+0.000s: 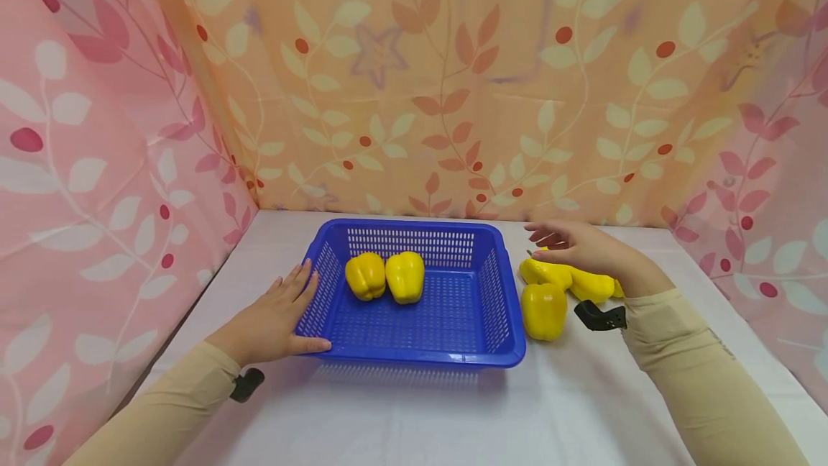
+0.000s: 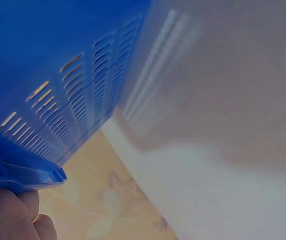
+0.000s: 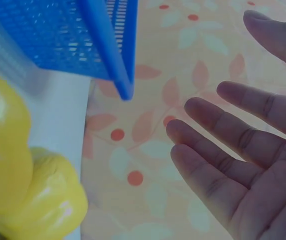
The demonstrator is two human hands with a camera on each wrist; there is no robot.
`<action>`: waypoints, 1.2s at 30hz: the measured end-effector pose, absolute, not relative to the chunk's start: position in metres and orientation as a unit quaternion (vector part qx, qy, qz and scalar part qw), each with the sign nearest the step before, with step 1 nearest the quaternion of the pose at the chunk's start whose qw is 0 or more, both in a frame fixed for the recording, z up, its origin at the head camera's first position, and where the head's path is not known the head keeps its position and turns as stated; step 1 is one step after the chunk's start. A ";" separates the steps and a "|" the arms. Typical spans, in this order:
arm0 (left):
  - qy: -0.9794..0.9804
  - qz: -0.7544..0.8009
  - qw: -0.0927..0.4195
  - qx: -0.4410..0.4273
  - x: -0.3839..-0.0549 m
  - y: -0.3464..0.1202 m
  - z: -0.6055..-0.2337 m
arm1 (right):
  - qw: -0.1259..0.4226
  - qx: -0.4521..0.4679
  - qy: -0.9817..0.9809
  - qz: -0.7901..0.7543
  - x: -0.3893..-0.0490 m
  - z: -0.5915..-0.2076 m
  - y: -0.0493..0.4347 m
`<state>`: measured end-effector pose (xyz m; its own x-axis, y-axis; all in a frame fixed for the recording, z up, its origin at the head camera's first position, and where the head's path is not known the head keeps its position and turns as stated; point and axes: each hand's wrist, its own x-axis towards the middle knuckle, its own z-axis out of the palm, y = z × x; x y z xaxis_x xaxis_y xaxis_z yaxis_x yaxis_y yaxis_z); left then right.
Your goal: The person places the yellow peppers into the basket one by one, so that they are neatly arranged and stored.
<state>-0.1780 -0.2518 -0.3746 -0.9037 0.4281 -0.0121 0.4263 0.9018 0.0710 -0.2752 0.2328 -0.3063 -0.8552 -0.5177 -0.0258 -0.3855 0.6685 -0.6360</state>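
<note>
A blue slotted plastic basket (image 1: 420,358) stands on the table with two yellow bell peppers (image 1: 405,277) side by side in its left half. My left hand (image 1: 274,318) lies along the basket's left rim, fingers extended and thumb on the front corner. Just right of the basket, another yellow bell pepper (image 1: 543,312) sits on the cloth. Behind it are more yellow peppers (image 1: 590,285), partly hidden by my right hand (image 1: 582,247). That hand hovers above them with nothing in it; its spread fingers (image 3: 223,120) show in the right wrist view.
White cloth covers the table (image 1: 414,423). A patterned orange curtain (image 1: 427,92) hangs behind it, and pink curtains (image 1: 97,164) close in both sides. Each forearm carries a black wrist mount (image 1: 600,316) at the sleeve's end.
</note>
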 end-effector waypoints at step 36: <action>0.976 0.032 0.013 0.217 -0.177 -0.251 -0.373 | 0.140 -0.200 0.905 -0.349 -0.254 -0.374 0.274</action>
